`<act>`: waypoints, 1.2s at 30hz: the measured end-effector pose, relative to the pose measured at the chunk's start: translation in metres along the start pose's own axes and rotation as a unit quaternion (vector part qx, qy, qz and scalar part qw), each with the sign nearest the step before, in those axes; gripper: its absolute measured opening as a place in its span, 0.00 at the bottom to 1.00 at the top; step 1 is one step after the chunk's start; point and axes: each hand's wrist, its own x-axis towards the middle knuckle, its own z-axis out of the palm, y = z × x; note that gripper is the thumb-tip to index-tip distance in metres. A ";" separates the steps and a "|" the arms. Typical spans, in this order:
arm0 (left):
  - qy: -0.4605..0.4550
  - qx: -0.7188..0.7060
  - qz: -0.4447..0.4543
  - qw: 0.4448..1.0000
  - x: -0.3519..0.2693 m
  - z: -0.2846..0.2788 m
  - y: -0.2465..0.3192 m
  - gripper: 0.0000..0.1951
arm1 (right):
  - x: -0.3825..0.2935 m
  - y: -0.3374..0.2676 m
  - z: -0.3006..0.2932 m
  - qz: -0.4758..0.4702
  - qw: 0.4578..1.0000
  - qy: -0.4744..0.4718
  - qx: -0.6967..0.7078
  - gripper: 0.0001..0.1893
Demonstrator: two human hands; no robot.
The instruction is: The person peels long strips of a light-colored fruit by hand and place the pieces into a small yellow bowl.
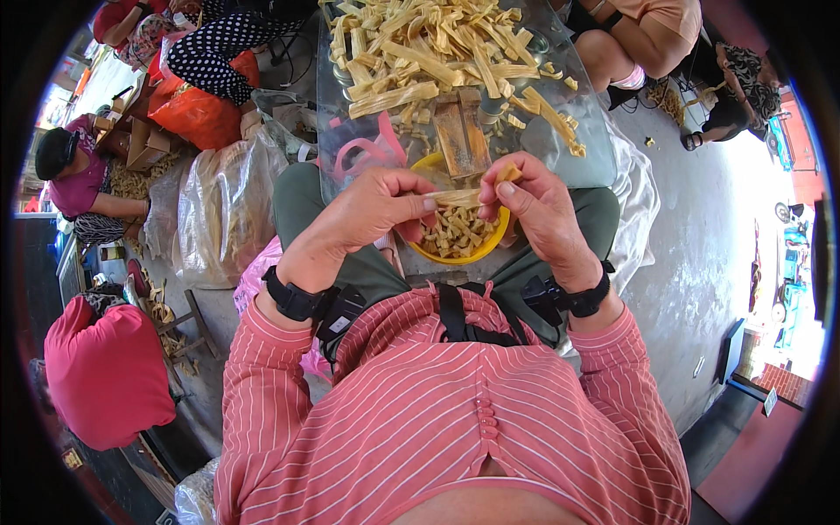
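Observation:
Between my two hands stretches a pale yellow dried plant strip (pixel 457 197), over a yellow basin (pixel 497 245). My left hand (pixel 387 203) pinches one end between thumb and fingers. At the other end, my right hand (pixel 525 203) grips the strip, with a folded yellowish piece (pixel 508 173) between its thumb and forefinger. Small folded pieces (pixel 457 231) lie heaped in the basin. Beyond my hands, a wooden block with a groove (pixel 462 134) leans from the glass tabletop (pixel 584 172) towards the basin. A large pile of dried strips (pixel 426 39) covers the table's far part.
Pink plastic straps (pixel 371 154) lie at the table's left. Clear plastic sacks (pixel 226 210) stand left of my knee, with a red bag (pixel 203 111) behind. White sheeting (pixel 633 190) hangs at the right. Other people sit on both sides, one in a pink top (pixel 105 374).

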 end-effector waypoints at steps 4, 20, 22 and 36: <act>0.080 0.083 0.068 0.991 0.008 -0.001 -0.001 0.10 | 0.000 -0.007 -0.011 -0.091 0.966 0.143 -0.195 0.11; 0.043 -0.074 0.022 0.996 0.047 -0.001 0.002 0.12 | 0.039 -0.007 -0.024 -0.029 0.875 -0.004 -0.483 0.09; 0.053 -0.053 0.031 0.997 0.052 -0.003 -0.001 0.11 | 0.044 0.001 -0.030 -0.062 0.895 0.014 -0.441 0.09; 0.102 -0.090 -0.014 0.991 0.079 -0.018 0.001 0.08 | 0.075 0.010 -0.055 -0.008 0.915 0.040 -0.402 0.07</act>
